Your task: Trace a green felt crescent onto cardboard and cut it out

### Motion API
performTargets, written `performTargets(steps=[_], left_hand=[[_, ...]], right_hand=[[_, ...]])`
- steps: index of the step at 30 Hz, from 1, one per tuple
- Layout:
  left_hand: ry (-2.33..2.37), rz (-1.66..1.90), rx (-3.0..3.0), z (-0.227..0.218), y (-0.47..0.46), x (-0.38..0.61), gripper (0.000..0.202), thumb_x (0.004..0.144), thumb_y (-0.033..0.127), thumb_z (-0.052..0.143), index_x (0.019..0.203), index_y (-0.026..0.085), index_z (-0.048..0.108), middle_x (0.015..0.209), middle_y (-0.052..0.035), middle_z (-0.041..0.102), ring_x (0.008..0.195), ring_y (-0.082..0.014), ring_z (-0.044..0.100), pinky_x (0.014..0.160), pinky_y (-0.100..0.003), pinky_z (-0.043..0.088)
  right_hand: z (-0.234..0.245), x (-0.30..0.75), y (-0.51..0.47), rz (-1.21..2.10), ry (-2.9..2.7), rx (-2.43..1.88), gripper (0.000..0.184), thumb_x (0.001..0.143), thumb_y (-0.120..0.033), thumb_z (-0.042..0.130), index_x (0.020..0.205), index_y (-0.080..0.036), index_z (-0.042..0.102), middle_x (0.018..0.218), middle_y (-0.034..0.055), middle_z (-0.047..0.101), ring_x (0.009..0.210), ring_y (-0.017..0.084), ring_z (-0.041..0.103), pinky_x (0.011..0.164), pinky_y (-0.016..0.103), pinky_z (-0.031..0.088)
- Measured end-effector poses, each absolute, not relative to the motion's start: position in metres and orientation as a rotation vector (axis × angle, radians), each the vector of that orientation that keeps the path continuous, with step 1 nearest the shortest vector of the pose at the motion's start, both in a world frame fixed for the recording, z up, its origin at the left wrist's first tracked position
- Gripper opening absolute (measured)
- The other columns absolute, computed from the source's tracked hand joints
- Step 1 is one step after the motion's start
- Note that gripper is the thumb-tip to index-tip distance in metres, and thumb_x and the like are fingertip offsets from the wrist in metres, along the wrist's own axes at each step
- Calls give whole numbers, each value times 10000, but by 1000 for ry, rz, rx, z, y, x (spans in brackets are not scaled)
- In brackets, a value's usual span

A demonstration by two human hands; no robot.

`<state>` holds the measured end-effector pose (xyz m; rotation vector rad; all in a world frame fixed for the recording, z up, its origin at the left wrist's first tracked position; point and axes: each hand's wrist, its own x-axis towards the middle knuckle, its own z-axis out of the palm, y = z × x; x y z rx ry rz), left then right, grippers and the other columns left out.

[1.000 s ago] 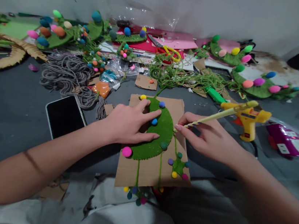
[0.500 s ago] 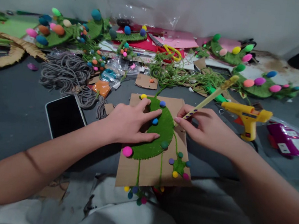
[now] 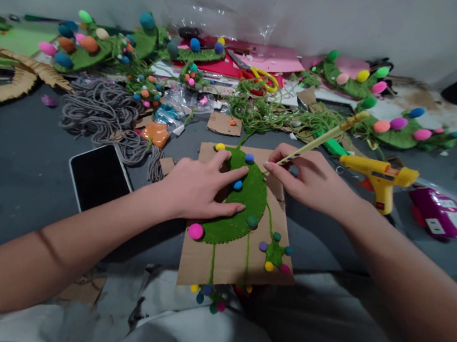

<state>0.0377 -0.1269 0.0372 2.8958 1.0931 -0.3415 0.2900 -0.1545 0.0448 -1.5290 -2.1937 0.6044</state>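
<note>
My left hand (image 3: 198,189) lies with its fingers spread on a green felt crescent (image 3: 255,200), pressing it against a sheet of cardboard (image 3: 195,265). Coloured felt balls sit along the crescent, among them a pink ball (image 3: 196,231) at its lower tip. Green cords hang from it; one ends in a small green felt star (image 3: 274,253) tipped with balls. In my right hand (image 3: 303,175), closed in a pinch, is a slim yellow stick (image 3: 321,138), perhaps a brush or pencil. Its lower end points at the crescent's upper right edge; whether it touches I cannot tell.
A yellow glue gun (image 3: 379,177) lies right of my right hand, near a purple packet (image 3: 442,213). Left of the cardboard are a phone (image 3: 99,176) and grey cord (image 3: 97,111). Behind lie tangled green yarn (image 3: 257,107), scissors (image 3: 261,79) and more decorated felt pieces.
My right hand and the yellow stick have shifted a little up and left along the crescent's right edge. My left hand keeps its place on the felt.
</note>
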Motion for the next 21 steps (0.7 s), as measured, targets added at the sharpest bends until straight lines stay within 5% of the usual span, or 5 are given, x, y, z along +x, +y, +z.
performTargets(steps=[21], left_hand=[[1084,-321,2885,38,-127,37,803,973,824,363,1664,416,365,1624,-146,448,956,-360,766,711,-438,578]], right_hand=[[65,288,-205,719,-2203,-1521,218,1062,-338,565,911,-204,648,718,-12,646,629,141,550,646,280,408]])
